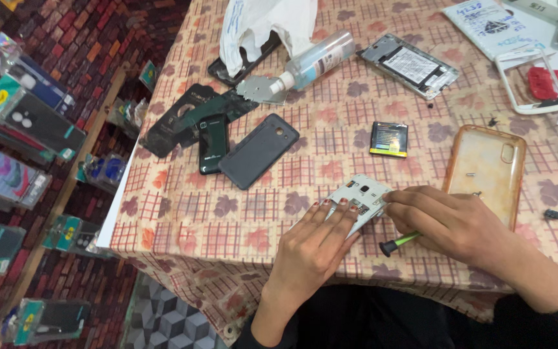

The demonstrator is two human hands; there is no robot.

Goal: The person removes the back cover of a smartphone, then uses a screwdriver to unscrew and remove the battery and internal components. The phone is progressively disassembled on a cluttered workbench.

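Pinning the white phone frame (360,197) flat near the table's front edge, my left hand (314,242) spreads its fingers; my right hand (450,223) pinches a green screwdriver (398,240). Clear amber case (485,169) lies just beside; patterned cloth (227,220) bare leftward.

Many small packages hang on the brick wall at the left: flat clear packs (30,123) with phone cases inside, most with green and yellow header cards. On the table a clear plastic bottle (321,61) has a white label around it. The open phone (409,66) beside it shows a white rectangular label. Near the middle lies a black battery (389,139) with a yellow edge. A white printed packet (495,26) lies at the top right.
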